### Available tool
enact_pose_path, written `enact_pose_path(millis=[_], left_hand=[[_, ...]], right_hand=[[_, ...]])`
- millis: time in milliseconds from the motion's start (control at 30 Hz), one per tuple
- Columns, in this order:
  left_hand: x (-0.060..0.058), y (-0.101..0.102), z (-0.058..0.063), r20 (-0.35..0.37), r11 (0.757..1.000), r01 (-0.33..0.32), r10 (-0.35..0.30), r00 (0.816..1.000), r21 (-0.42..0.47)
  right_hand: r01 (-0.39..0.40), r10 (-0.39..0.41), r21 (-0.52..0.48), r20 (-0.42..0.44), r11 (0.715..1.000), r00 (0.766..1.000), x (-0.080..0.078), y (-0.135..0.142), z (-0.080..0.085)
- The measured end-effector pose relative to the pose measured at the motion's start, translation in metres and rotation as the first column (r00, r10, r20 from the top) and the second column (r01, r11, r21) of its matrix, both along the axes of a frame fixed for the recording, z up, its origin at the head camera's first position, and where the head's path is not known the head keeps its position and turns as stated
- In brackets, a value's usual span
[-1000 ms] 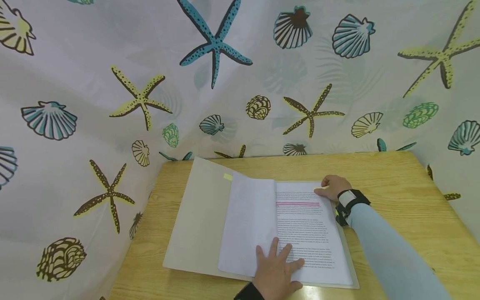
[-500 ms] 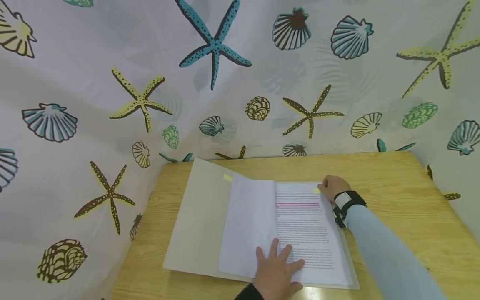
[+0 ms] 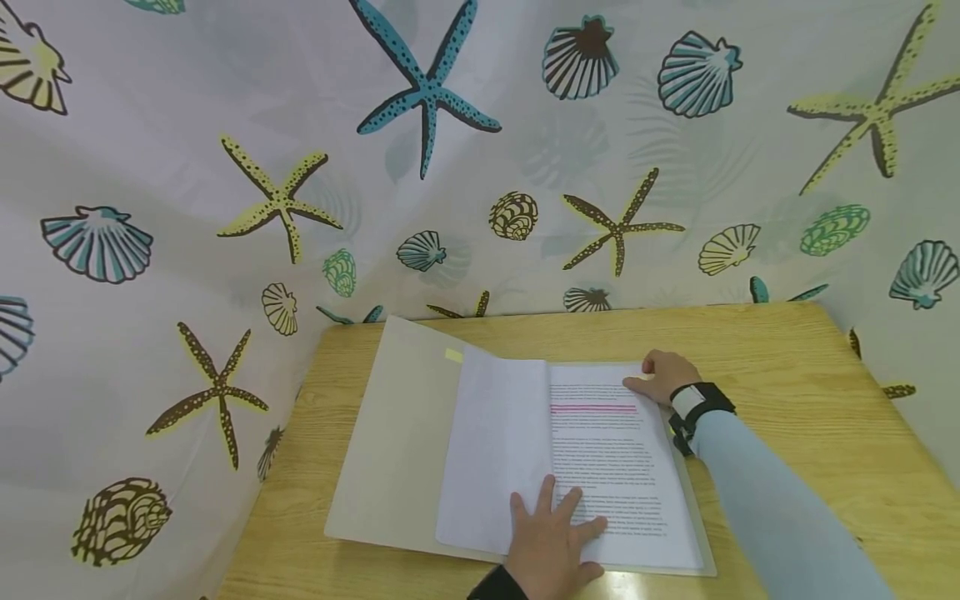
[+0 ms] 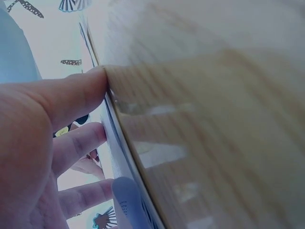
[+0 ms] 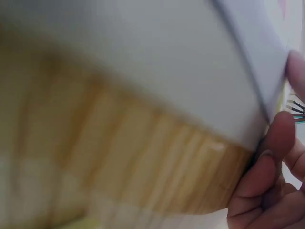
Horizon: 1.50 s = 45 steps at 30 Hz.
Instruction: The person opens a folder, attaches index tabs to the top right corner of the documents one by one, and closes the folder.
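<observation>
A cream folder (image 3: 393,467) lies open on the wooden table, holding a stack of paper. Blank backs of turned sheets (image 3: 491,450) cover the left side. On the right is a printed page (image 3: 611,475) with pink highlighted lines near its top. My left hand (image 3: 547,542) rests with spread fingers on the page's lower left; in the left wrist view the same hand (image 4: 33,143) lies at the stack's edge. At the page's top right corner, my right hand (image 3: 666,379) has curled fingers, its thumb over the corner. In the right wrist view, thumb and curled forefinger (image 5: 281,131) meet around that corner.
A yellow sticky note (image 3: 453,355) marks the top of the folder's left side. The wooden table (image 3: 787,400) extends to the right of the folder. A cloth printed with shells and starfish (image 3: 465,183) hangs behind and beside the table.
My right thumb slid back from the page corner, baring a yellow sticky note there, and now covers that spot again. The left hand has stayed in place.
</observation>
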State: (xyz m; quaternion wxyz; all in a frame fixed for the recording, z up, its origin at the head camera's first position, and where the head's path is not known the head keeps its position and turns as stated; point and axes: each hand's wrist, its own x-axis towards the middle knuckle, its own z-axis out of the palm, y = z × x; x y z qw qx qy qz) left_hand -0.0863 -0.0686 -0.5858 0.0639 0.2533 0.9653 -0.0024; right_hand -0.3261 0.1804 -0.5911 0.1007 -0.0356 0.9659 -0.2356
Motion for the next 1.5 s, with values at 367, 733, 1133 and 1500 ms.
enact_pose_path(millis=[367,733,1133,1500], left_hand=[[0.001,0.001,0.001,0.018,1.000,-0.004,0.004,1.000,0.018],[0.001,0.002,0.002,0.008,1.000,0.026,-0.026,1.000,-0.011],[0.021,-0.034,0.033,-0.208,0.990,0.063,-0.035,0.977,0.129],[0.028,-0.089,0.019,-0.061,0.993,-0.025,0.032,0.998,0.116]], right_hand=[[0.058,-0.058,-0.040,0.002,0.998,0.998,0.009,0.002,0.022],[-0.125,0.126,0.010,-0.114,0.992,0.985,0.095,-0.008,0.072],[-0.159,0.174,0.104,-0.160,0.982,0.972,0.179,-0.003,0.046],[-0.172,0.203,0.127,-0.299,0.977,0.932,0.196,-0.006,0.019]])
